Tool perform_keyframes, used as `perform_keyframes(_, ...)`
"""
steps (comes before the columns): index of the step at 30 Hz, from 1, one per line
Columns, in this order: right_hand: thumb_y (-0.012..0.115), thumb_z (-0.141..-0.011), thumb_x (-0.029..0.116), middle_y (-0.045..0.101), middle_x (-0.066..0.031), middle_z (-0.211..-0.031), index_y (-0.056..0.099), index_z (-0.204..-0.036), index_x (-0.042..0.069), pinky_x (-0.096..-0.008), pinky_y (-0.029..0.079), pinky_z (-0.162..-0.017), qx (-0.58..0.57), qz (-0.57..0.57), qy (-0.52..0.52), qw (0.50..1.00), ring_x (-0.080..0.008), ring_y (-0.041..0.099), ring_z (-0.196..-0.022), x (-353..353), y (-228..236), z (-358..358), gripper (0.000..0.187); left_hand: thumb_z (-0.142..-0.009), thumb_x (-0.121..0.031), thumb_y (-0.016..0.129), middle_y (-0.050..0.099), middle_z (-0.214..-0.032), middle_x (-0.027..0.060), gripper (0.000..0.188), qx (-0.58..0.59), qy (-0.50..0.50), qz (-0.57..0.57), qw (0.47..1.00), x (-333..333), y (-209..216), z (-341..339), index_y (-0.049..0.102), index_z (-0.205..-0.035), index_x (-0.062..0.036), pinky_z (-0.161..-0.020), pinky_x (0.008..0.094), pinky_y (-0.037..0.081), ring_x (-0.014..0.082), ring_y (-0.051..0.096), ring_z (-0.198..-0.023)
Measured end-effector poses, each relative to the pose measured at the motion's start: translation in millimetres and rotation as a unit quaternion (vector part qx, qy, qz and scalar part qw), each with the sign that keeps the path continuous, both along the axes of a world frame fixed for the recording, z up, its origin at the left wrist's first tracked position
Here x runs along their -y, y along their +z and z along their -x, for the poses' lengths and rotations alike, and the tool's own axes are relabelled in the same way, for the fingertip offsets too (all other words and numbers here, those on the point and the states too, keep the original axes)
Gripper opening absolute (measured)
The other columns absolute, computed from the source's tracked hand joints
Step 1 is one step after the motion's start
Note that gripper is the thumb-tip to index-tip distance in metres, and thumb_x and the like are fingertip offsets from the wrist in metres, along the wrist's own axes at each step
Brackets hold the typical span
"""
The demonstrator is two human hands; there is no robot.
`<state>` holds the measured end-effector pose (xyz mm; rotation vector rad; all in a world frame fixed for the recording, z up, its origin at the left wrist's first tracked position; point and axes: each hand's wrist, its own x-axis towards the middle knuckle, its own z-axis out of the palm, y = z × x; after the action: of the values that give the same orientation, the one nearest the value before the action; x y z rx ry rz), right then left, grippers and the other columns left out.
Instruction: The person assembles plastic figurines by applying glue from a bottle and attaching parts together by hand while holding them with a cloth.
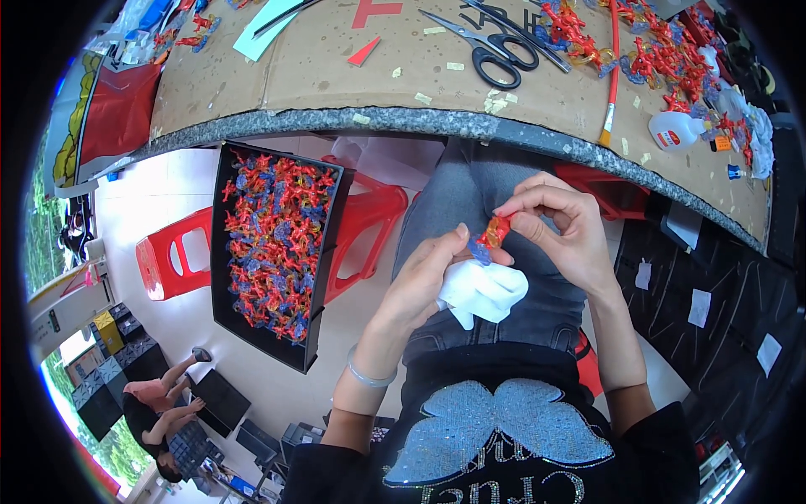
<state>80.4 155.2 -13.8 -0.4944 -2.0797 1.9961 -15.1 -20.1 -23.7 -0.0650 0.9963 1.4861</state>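
Note:
Over my lap I hold a small figurine [495,231], red with orange and translucent blue parts. My right hand [564,227] pinches its upper red end between thumb and fingertips. The blue lower end is gripped by my left hand [420,273], the thumb lying close against it. A crumpled white cloth [485,292] hangs from the left hand, beneath the figurine; the fingers behind it are hidden. To the left, a black tray [327,269] is full of similar red, blue and orange figurines.
Red plastic stools [172,256] stand by and under the tray. Across the cardboard-covered bench [319,80] lie black-handled scissors [501,55], a red-handled brush [612,92], a white bottle [676,130] and piled figurines [672,67]. Another person [155,412] is at lower left.

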Motion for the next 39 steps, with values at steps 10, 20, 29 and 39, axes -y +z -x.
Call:
perform_keyframes(10,0.074,-0.082,0.01,0.064,-0.0034,-0.075,0.072,-0.083,-0.003,-0.0192,0.039,-0.057,0.049,0.118,-0.008,0.992,-0.0029,0.051,-0.064,-3,-4,-3,0.013,-0.104,-0.041,0.022,0.069,-0.089,0.0195,0.061,-0.006,-0.083,-0.043,0.996,7,-23,-2,0.06,-0.105,0.0075,-0.071,0.0307,0.057,0.0218,0.07,-0.078)
perform_keyframes(20,0.075,-0.082,0.012,0.062,-0.0002,-0.067,0.072,-0.079,-0.002,-0.0198,0.035,-0.052,0.071,0.086,-0.022,0.994,-0.0017,0.047,-0.058,-4,-6,-6,0.014,-0.101,-0.043,0.035,0.068,-0.077,0.0069,0.055,-0.145,-0.056,0.009,0.988,2,-15,-5,0.068,-0.098,0.0009,-0.067,0.0215,0.043,0.0085,0.059,-0.072)
perform_keyframes(29,0.078,-0.078,0.014,0.056,-0.0005,-0.062,0.07,-0.071,-0.001,-0.023,0.029,-0.05,0.098,-0.028,-0.025,0.995,-0.0031,0.041,-0.056,-1,1,-4,0.018,-0.089,-0.013,0.06,0.067,-0.082,0.0063,0.015,-0.334,-0.032,0.027,0.942,-5,-1,-9,0.06,-0.092,0.0022,-0.07,0.0236,0.045,0.0061,0.059,-0.077)
perform_keyframes(39,0.079,-0.077,0.016,0.052,0.0003,-0.057,0.068,-0.067,-0.002,-0.0242,0.027,-0.045,0.082,-0.022,-0.031,0.996,-0.0024,0.038,-0.051,0,-4,-5,0.023,-0.089,-0.013,0.063,0.067,-0.081,0.0065,0.016,-0.163,-0.048,-0.007,0.985,-4,-1,-3,0.063,-0.089,0.0034,-0.069,0.021,0.046,0.0054,0.059,-0.078)
